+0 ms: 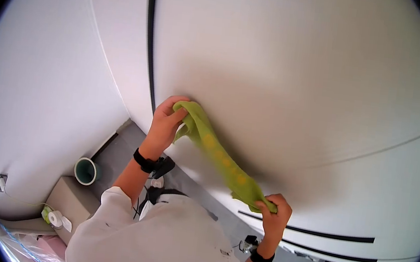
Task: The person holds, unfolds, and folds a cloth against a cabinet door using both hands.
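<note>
Pinching green cloth (pixel 221 157), with left grip (pixel 168 116) on its left end and right grip (pixel 278 215) on its right; best spread evenly, without twisting.

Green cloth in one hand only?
No, the left hand grips one end of the green cloth and the right hand grips the other, with the cloth stretched between them.

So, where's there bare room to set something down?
Grey floor between bin and white cupboard looks bare. The box is crowded at one side by a white roll and a green item; green cloth fills the gap between left hand and right hand.
</note>
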### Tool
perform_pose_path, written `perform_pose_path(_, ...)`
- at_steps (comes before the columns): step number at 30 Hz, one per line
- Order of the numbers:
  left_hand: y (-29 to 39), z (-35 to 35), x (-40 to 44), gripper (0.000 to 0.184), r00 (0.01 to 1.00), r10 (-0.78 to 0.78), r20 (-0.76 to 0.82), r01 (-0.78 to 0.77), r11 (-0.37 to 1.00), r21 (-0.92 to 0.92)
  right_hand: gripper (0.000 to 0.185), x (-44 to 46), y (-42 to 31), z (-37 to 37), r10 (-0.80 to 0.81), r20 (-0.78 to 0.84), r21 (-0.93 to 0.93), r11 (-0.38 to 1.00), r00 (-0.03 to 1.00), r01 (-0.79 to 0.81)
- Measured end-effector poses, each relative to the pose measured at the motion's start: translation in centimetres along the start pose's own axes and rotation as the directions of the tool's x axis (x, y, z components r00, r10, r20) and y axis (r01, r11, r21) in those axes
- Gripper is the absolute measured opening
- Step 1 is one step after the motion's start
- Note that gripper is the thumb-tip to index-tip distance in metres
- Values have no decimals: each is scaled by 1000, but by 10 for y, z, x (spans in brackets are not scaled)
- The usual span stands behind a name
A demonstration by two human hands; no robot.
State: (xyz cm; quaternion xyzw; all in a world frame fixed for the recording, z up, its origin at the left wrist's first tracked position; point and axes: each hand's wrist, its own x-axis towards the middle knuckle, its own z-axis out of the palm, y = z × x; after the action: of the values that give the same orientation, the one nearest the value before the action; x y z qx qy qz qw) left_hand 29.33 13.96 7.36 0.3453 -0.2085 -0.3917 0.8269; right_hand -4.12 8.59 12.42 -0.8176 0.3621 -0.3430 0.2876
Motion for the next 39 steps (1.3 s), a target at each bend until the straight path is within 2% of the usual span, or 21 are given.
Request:
perform_pose_path(3, 36, 24, 15, 19, 984, 178, -9, -176, 981, 81, 24, 17, -17, 2, -101, 97, 34, 995, 990, 98)
perform_pose_path(5, 62, 46, 26, 18, 841, 541, -9, -478, 752, 453, 23, 25, -29, 11, -155, 90, 137, 980, 984, 141)
perform_pose_path(6, 71, 52, 37, 17, 719, 692, 68, -570, 530, 627, 23, 29, -36, 16, -181, 70, 172, 971, 981, 167)
perform_pose_path(7, 84, 58, 48, 17, 711, 699, 78, -584, 523, 621, 23, 35, -40, 20, -191, 57, 172, 969, 980, 179)
perform_pose_path(8, 97, 62, 57, 17, 497, 841, 212, -634, 185, 751, 24, 40, -44, 24, -247, 34, 184, 954, 968, 237)
perform_pose_path(9, 108, 65, 66, 17, 289, 877, 383, -569, -165, 806, 24, 41, -49, 27, -284, 18, 197, 941, 959, 275)
perform_pose_path(11, 124, 83, 78, 20, 311, 916, 251, -527, -53, 848, 24, 47, -51, 31, -288, -27, 259, 923, 957, 285)
perform_pose_path(12, 129, 89, 80, 19, 393, 907, 153, -550, 98, 829, 24, 47, -54, 33, -314, -73, 275, 906, 947, 322)
perform_pose_path(13, 133, 89, 84, 19, 391, 906, 160, -552, 91, 829, 24, 52, -58, 37, -352, -130, 286, 882, 927, 374)
perform_pose_path(15, 139, 88, 92, 17, 687, 724, 62, -569, 483, 665, 25, 55, -64, 41, -365, -134, 278, 879, 921, 388)
perform_pose_path(19, 137, 71, 106, 14, 610, 783, 124, -609, 362, 706, 25, 55, -71, 58, -340, -188, 272, 884, 922, 381)
perform_pose_path(23, 144, 59, 104, 15, 684, 722, 102, -580, 453, 677, 23, 47, -72, 68, -245, -242, 275, 910, 939, 309)
perform_pose_path(29, 147, 57, 113, 18, 507, 833, 223, -553, 116, 825, 20, 33, -60, 57, -153, -337, 249, 937, 929, 245)
perform_pose_path(30, 154, 47, 109, 16, 495, 837, 232, -487, 46, 872, 20, 25, -66, 59, -100, -389, 248, 946, 916, 208)
perform_pose_path(31, 160, 37, 114, 14, 473, 842, 260, -447, -25, 894, 17, 25, -69, 63, -129, -288, 214, 957, 949, 195)
perform_pose_path(33, 167, 14, 128, 19, 528, 805, 270, -412, -35, 910, 11, 29, -69, 65, -169, -120, 138, 973, 978, 186)
perform_pose_path(34, 167, 10, 131, 22, 526, 803, 281, -437, -28, 899, 11, 25, -65, 68, -122, -239, 128, 979, 963, 156)
perform_pose_path(36, 171, 6, 127, 26, 563, 786, 254, -394, -14, 919, 17, 22, -57, 76, -281, -123, 196, 933, 952, 301)
perform_pose_path(37, 162, 9, 132, 24, 462, 858, 225, -436, -1, 900, 17, 21, -53, 75, -245, -247, 145, 947, 938, 285)
perform_pose_path(38, 153, 2, 136, 24, 433, 872, 227, -436, -18, 900, 20, 14, -47, 74, -199, -199, 230, 943, 960, 243)
perform_pose_path(39, 133, 23, 124, 26, 292, 919, 266, -501, -90, 861, 23, 8, -40, 73, -176, -127, 327, 922, 976, 208)
